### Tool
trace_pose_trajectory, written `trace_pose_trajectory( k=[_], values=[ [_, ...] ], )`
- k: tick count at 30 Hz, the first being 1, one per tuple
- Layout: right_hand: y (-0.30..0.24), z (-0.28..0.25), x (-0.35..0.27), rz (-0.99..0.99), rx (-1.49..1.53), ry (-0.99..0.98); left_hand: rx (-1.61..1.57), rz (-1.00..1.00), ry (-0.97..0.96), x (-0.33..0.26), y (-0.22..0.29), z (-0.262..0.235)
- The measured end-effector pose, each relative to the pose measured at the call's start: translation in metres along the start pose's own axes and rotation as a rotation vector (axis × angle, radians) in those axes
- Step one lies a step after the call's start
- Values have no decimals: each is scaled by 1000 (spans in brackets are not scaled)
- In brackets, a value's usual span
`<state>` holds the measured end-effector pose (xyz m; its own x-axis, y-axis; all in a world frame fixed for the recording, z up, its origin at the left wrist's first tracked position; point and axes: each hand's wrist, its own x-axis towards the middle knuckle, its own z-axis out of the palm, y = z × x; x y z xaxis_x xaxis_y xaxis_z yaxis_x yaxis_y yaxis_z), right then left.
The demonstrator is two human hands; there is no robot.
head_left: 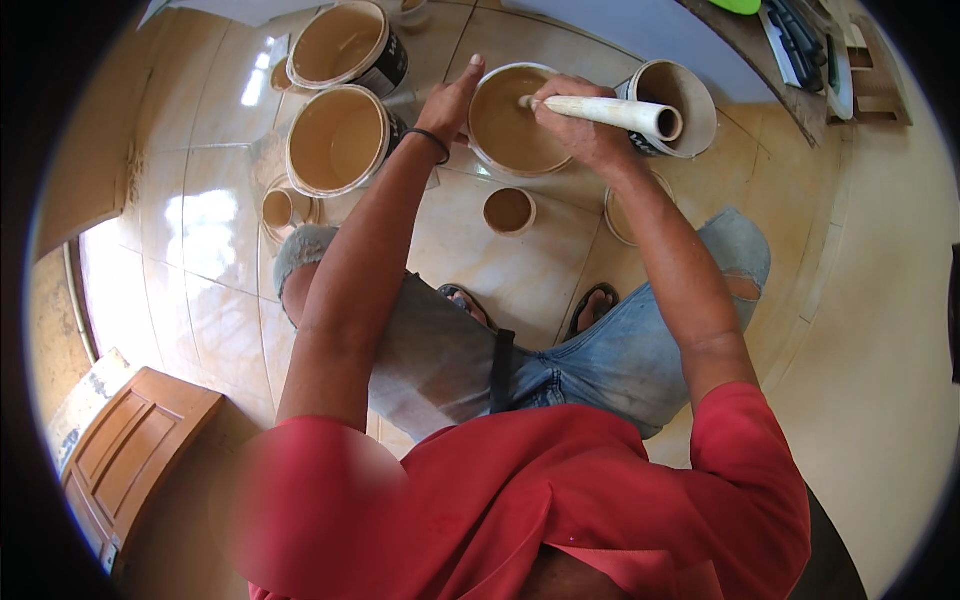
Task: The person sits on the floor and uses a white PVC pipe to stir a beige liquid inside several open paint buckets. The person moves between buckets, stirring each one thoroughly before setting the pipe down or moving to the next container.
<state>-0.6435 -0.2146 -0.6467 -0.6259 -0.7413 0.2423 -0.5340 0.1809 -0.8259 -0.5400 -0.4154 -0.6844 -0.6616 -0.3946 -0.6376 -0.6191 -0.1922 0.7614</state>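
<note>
A round bucket (pixel 520 173) of cloudy tan liquid stands on the floor in front of me. My left hand (pixel 453 105) holds its left side, thumb up along the rim; the other fingers are mostly hidden. Over the bucket's right part, my right hand (pixel 588 132) is closed around a white pipe (pixel 622 114). The pipe lies slanted, its hollow end toward the right and its narrower end over the liquid. Whether that tip dips in, I cannot tell. Nearer my feet stands a small cup (pixel 509 212) with brown contents.
Two more buckets of tan liquid, one farther (pixel 338 45) and one nearer (pixel 338 140), stand at left beside a small cup (pixel 281 209). At right are a whitish bucket (pixel 695 110) and a round lid-like piece (pixel 622 215), partly behind my forearm. Dark-handled tools (pixel 795 45) lie on a board far right.
</note>
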Motion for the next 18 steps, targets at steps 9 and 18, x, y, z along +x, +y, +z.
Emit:
trace_pose_trajectory(
  k=[9,18],
  values=[
    [-9,-6,0,399,171,-142,3,-16,-47,1,0,1],
    [8,-5,-5,71,-154,19,25,57,95,2,-5,5]
  ],
)
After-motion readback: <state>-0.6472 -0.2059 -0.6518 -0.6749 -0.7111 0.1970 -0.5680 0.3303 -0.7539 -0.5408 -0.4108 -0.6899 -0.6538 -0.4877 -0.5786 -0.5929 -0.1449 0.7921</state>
